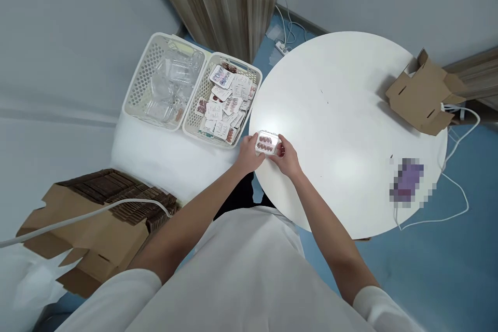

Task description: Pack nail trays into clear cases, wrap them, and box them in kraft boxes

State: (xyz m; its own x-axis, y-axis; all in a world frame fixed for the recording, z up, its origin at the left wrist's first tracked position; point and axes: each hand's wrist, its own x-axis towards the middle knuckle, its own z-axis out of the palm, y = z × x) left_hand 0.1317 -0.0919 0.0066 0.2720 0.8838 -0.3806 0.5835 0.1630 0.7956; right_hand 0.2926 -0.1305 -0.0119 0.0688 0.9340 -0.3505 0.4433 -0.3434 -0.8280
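Observation:
Between both hands, over the left edge of the white round table (330,114), is a small clear plastic case of press-on nails (267,142). Two rows of reddish-pink nails show through it. My left hand (248,155) is closed on its left side, the thumb along the edge. My right hand (288,160) grips the right side, with more reddish pieces showing by its fingers; whether these belong to the same case I cannot tell. Left of the hands stands a white basket (188,123) full of nail cards (232,104). Beside it, another basket (130,91) holds clear plastic cases (171,80).
An open cardboard box (424,94) stands at the table's right. Below it lies a blurred purple object (406,180) with a white cable. Stacked flat cardboard boxes (97,228) are at lower left, crossed by a white cable (97,211). A power strip (281,48) lies on the floor.

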